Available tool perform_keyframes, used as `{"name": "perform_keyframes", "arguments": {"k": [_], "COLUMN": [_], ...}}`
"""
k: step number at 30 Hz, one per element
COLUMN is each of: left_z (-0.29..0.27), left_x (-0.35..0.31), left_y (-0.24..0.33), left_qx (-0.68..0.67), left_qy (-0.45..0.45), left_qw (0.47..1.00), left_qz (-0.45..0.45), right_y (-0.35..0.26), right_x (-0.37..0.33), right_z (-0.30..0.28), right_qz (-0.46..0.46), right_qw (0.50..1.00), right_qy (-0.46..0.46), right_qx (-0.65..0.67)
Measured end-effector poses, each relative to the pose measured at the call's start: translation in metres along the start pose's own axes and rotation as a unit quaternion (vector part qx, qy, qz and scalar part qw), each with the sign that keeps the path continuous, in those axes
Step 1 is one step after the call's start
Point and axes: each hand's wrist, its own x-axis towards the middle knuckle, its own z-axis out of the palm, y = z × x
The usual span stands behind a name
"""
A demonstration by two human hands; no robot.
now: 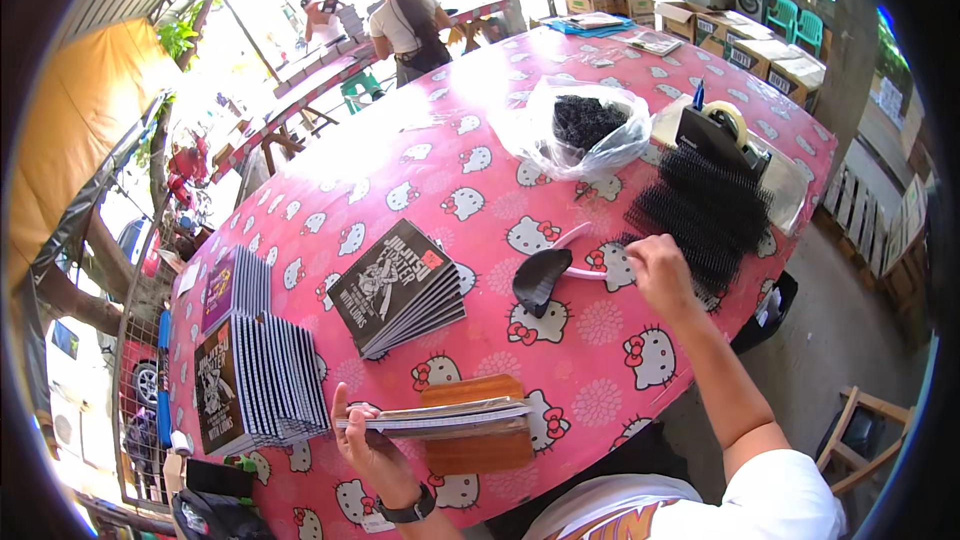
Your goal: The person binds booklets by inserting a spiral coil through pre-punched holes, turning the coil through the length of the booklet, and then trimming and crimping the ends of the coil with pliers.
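My left hand (pixel 375 452), with a dark watch at its wrist, grips one end of a thin notebook (pixel 450 421). The notebook stands on its edge over a brown wooden board (pixel 480 454), its pages seen edge-on. My right hand (pixel 660 275) is closed at the near side of a pile of black plastic binding coils (pixel 700 205); whatever its fingers pinch is too small to tell. Left of that hand lie pink-handled pliers (pixel 585 274) with a black head. A fanned stack of black-covered notebooks (pixel 395 285) rests beyond my left hand.
Taller notebook stacks (pixel 265 380) stand at the table's left edge, a purple-covered one (pixel 232 285) behind. A clear plastic bag (pixel 540 130) holds black coil scraps. A tape dispenser (pixel 715 135) sits past the coils. Cardboard boxes (pixel 755 50) line the far right; a person (pixel 405 25) stands beyond.
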Motion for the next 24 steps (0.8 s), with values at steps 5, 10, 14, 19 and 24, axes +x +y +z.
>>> {"name": "perform_keyframes", "arguments": {"k": [5, 10, 14, 19, 24], "left_z": [-0.002, 0.016, 0.055, 0.077, 0.081], "left_x": [-0.003, -0.019, -0.064, -0.070, -0.070], "left_y": [0.005, 0.018, 0.030, 0.009, 0.004], "left_qx": [0.033, 0.343, 0.565, 0.582, 0.585], "left_qy": [-0.020, 0.056, -0.218, -0.272, -0.247], "left_qw": [0.999, 0.911, 0.706, 0.719, 0.703], "left_qz": [-0.024, 0.224, 0.368, 0.264, 0.321], "right_y": [0.020, 0.010, -0.075, -0.131, -0.145], "right_x": [-0.003, 0.023, 0.033, -0.004, -0.020], "right_z": [0.001, -0.029, -0.081, -0.089, -0.069], "right_qz": [0.021, 0.106, 0.113, -0.134, -0.120], "right_qw": [0.977, 0.989, 0.972, 0.900, 0.860], "right_qy": [-0.135, -0.088, -0.171, -0.264, -0.289], "right_qx": [-0.164, -0.045, 0.116, 0.318, 0.402]}}
